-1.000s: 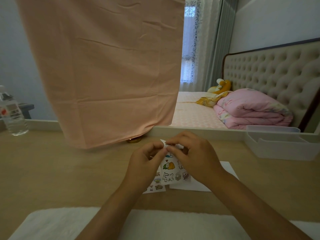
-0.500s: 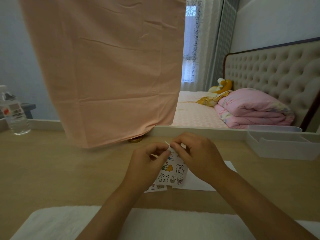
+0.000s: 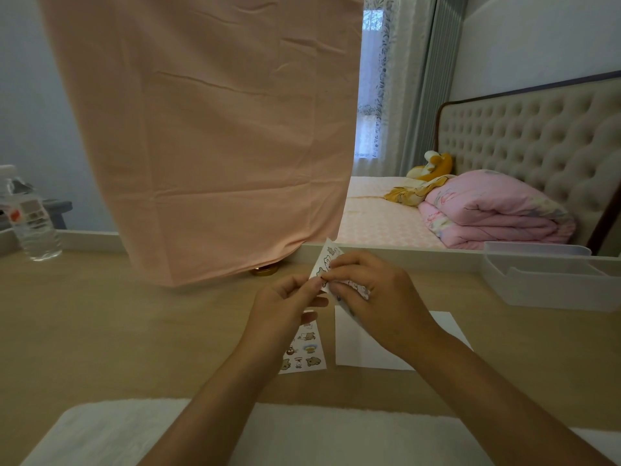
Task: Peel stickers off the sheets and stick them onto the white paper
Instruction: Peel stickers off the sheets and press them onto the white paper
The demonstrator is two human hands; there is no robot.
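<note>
Above the wooden desk both hands pinch one sticker sheet (image 3: pixel 328 260), which is tilted up on edge with small cartoon animals on it. My right hand (image 3: pixel 376 297) grips it from the right and covers its lower part. My left hand (image 3: pixel 285 306) pinches its left edge with thumb and forefinger. A second sticker sheet (image 3: pixel 304 351) lies flat on the desk under my left wrist. The white paper (image 3: pixel 366 344) lies flat beside it, partly hidden by my right hand and forearm.
A peach cloth (image 3: pixel 208 129) hangs down to the desk's back edge, with a gold lid (image 3: pixel 264 270) under it. A water bottle (image 3: pixel 32 216) stands far left. A clear plastic tray (image 3: pixel 551 280) sits at right. A white towel (image 3: pixel 100 432) covers the near edge.
The held sheet has been lifted off the desk and turned up on edge. The flat sheet and more of the white paper are now uncovered.
</note>
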